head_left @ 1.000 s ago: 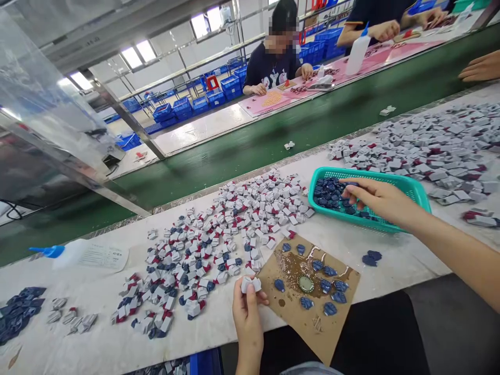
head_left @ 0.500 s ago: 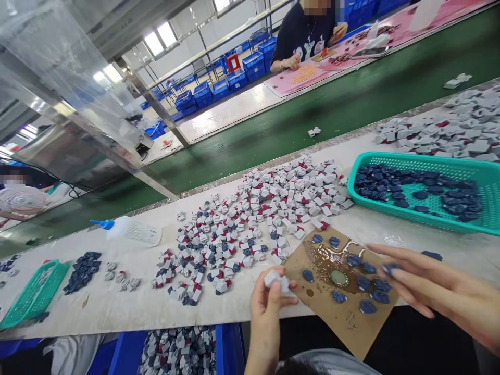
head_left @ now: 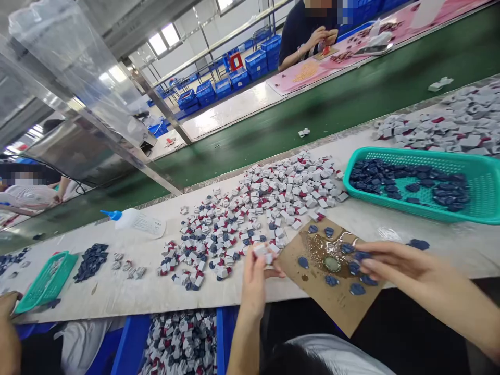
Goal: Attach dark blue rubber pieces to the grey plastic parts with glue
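My left hand (head_left: 254, 278) is closed around a small light-grey plastic piece (head_left: 262, 253), just left of a brown cardboard sheet (head_left: 344, 312). Over the sheet's right side, my right hand (head_left: 398, 263) pinches a small dark-blue piece (head_left: 362, 255) between thumb and fingers. Several similar dark-blue pieces (head_left: 357, 289) lie on the cardboard around a shiny wet puddle (head_left: 318, 247). A round, ridged-edged disc (head_left: 332, 264) sits in that puddle.
Beyond my hands spreads a heap of grey, red and blue pieces (head_left: 289, 182). A green basket (head_left: 484, 179) of dark-blue pieces stands right, a blue-capped bottle (head_left: 140, 223) left. Past the green belt (head_left: 250, 140) a co-worker (head_left: 304, 36) sits. Another person's hand (head_left: 8, 304) shows at the left edge.
My right hand has moved left over the cardboard, its fingers drawn together on the dark-blue piece. My left hand still holds the grey piece. Another person's hand has appeared at the left edge.
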`<state>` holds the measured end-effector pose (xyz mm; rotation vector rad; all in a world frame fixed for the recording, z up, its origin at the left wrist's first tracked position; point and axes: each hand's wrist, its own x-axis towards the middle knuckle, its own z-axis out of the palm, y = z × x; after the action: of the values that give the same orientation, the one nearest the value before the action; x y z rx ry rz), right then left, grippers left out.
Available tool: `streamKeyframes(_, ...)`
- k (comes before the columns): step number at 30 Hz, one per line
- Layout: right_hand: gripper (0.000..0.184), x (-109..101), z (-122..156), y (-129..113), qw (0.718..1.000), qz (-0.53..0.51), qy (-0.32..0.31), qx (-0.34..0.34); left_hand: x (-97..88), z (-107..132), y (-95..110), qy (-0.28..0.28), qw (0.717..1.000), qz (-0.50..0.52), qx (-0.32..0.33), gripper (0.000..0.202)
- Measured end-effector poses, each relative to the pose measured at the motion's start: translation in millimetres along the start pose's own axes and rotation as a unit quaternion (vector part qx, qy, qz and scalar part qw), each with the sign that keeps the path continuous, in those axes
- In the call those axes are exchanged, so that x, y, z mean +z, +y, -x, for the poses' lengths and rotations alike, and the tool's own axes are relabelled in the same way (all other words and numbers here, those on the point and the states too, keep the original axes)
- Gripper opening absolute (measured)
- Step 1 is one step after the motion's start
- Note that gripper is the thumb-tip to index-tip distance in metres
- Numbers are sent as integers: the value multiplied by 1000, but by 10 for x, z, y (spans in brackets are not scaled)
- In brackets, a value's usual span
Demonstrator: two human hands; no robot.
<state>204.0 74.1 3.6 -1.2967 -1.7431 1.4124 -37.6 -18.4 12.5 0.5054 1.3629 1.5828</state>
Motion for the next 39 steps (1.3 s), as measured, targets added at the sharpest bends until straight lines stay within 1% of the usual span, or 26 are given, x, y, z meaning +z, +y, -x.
streamKeyframes(1, 46, 60, -49, -62, 1000, -11, -26, 6, 125, -14, -36, -44, 999, -6, -5, 37)
streamKeyframes(3, 45, 143, -125, -178, 997, -28, -67, 13, 298, 10, -79, -98, 995, -14, -9, 39)
streamKeyframes(5, 43, 172, -158, -248, 997, -25, -73, -4, 367, 56, -88, -125, 992, -18, -10, 40)
streamKeyframes(7, 39, 167, -154, -248, 997, -10, -67, -34, 365, 81, -85, -137, 990, -27, -8, 37)
streamKeyframes(9, 33, 157, -134, -179, 994, 51, -45, -90, 331, 75, -87, -134, 990, -44, 9, 32)
streamKeyframes(10, 31, 154, -121, -127, 989, 89, -32, -118, 312, 64, -93, -124, 990, -56, 20, 30)
streamKeyframes(11, 29, 154, -109, -67, 982, 125, -22, -141, 295, 52, -103, -108, 991, -69, 29, 29)
streamKeyframes(13, 26, 164, -87, 55, 971, 173, -14, -163, 272, 30, -133, -71, 993, -85, 31, 31)
streamKeyframes(15, 24, 184, -77, 156, 968, 190, -25, -163, 266, 19, -167, -43, 996, -78, 10, 36)
streamKeyframes(18, 22, 233, -102, 240, 957, 217, -62, -183, 287, 25, -194, -26, 999, -36, -28, 44)
streamKeyframes(21, 24, 295, -162, 270, 944, 246, -93, -199, 327, 44, -169, -38, 998, 8, -40, 43)
streamKeyframes(24, 25, 342, -213, 287, 935, 274, -99, -201, 360, 57, -120, -66, 997, 27, -44, 39)
streamKeyframes(27, 24, 352, -244, 308, 931, 283, -106, -203, 375, 56, -96, -68, 995, 41, -58, 38)
streamKeyframes(30, 23, 334, -265, 311, 937, 269, -102, -200, 391, 58, -100, -65, 993, 70, -63, 39)
streamKeyframes(33, 22, 321, -241, 212, 951, 222, -90, -193, 423, 70, -111, -75, 994, 70, -40, 38)
streamKeyframes(34, 22, 326, -215, 143, 957, 203, -79, -189, 438, 75, -114, -74, 994, 69, -32, 37)
streamKeyframes(36, 23, 359, -143, -40, 975, 138, -35, -172, 473, 80, -121, -61, 994, 86, -31, 34)
streamKeyframes(38, 23, 422, -65, -246, 987, 37, 16, -156, 513, 79, -131, -50, 991, 118, -44, 33)
streamKeyframes(39, 22, 460, -33, -340, 987, -13, 37, -153, 534, 78, -136, -45, 989, 131, -53, 34)
